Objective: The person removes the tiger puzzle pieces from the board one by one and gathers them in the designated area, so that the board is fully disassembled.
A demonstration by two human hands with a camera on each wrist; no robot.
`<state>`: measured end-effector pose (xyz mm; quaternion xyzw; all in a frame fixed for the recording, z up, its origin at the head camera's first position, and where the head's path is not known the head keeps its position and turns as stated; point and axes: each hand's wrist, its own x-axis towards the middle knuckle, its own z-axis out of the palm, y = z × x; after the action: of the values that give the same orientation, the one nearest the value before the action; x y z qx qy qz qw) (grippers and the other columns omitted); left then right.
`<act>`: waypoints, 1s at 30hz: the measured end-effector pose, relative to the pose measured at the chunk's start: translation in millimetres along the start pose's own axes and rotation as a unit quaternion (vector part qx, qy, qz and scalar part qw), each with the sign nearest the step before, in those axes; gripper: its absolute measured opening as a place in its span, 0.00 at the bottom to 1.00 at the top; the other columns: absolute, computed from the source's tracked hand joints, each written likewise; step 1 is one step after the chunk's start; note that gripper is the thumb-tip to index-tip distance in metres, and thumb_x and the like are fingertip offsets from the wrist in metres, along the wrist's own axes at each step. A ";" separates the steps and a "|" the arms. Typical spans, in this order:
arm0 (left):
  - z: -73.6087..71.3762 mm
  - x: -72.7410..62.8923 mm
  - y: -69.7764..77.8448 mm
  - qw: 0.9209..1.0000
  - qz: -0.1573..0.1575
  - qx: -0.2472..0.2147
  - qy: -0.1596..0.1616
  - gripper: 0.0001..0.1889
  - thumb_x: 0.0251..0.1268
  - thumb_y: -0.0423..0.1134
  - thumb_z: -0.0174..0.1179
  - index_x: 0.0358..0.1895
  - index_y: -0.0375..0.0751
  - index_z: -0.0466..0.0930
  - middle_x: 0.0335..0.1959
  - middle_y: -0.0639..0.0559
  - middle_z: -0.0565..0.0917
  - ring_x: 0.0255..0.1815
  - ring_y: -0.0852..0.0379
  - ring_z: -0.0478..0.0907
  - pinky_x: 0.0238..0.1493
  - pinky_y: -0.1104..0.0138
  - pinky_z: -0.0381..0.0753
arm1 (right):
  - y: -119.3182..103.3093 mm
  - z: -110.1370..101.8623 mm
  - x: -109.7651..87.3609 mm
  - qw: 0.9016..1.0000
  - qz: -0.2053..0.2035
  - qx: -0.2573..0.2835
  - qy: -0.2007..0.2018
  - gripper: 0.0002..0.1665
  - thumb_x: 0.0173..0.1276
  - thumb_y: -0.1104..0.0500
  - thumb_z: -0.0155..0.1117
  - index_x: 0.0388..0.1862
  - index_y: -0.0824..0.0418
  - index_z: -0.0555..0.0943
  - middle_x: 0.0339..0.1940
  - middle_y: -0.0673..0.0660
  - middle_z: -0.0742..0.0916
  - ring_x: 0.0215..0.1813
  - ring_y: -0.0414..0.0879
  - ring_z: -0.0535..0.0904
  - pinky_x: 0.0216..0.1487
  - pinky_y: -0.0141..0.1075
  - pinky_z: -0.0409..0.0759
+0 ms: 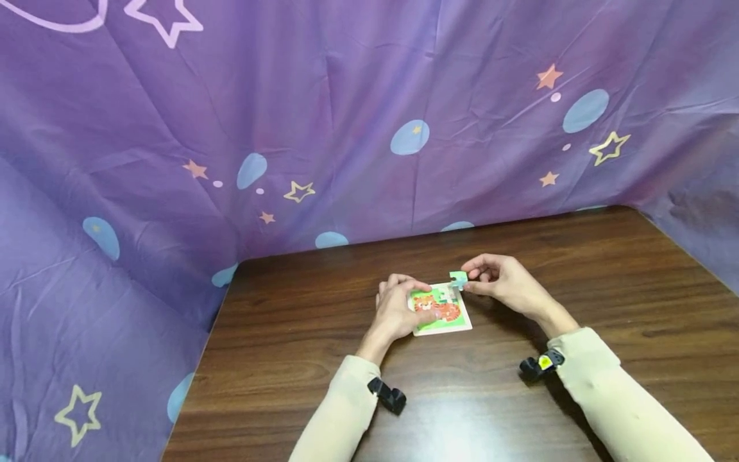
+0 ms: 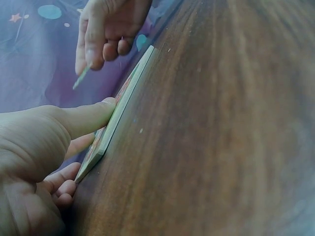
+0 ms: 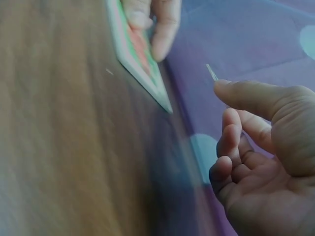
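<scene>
A square puzzle board [image 1: 452,325] with a pale border and an orange animal on green lies on the wooden table; its upper right part is greyish. My left hand [image 1: 397,307] rests on its left side, thumb and a finger extended over the picture, as the right wrist view shows too. In the left wrist view, the other fingers [image 2: 61,184] sit by the board's corner. My right hand [image 1: 503,282] pinches a small green and light-blue puzzle piece [image 1: 458,279] between thumb and fingertips, raised above the board's upper right corner. Edge-on, the piece [image 2: 81,78] looks thin.
The brown wooden table [image 1: 288,346] extends on every side of the board. A purple curtain [image 1: 346,128] with stars and blue ovals hangs behind it and to the left. Black wrist cameras [image 1: 388,395] are strapped at both sleeve cuffs.
</scene>
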<state>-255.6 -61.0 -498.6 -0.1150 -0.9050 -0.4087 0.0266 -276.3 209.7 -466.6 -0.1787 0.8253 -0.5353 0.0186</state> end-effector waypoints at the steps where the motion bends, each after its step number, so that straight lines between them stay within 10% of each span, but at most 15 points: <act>1: -1.0 -0.6 1.4 1.000 0.001 0.005 0.000 0.28 0.49 0.45 0.89 0.58 0.57 0.93 0.67 0.52 0.80 0.68 0.48 0.70 0.71 0.52 0.69 | -1.2 -4.5 -0.9 1.000 0.000 -0.001 0.003 0.21 0.70 0.65 0.82 0.58 0.69 0.86 0.45 0.61 0.88 0.39 0.41 0.82 0.37 0.29 0.84; 30: -3.7 -0.8 5.1 1.000 -0.017 0.015 -0.013 0.29 0.51 0.47 0.89 0.60 0.59 0.93 0.70 0.53 0.79 0.71 0.48 0.69 0.75 0.52 0.69 | 44.2 -112.2 -50.1 0.994 0.022 -0.090 0.051 0.18 0.71 0.66 0.80 0.57 0.68 0.87 0.33 0.48 0.86 0.32 0.38 0.80 0.30 0.34 0.79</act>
<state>-253.9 -60.7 -492.4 -0.1048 -0.9132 -0.3936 0.0096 -266.5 339.9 -466.2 -0.1341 0.8738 -0.4666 -0.0281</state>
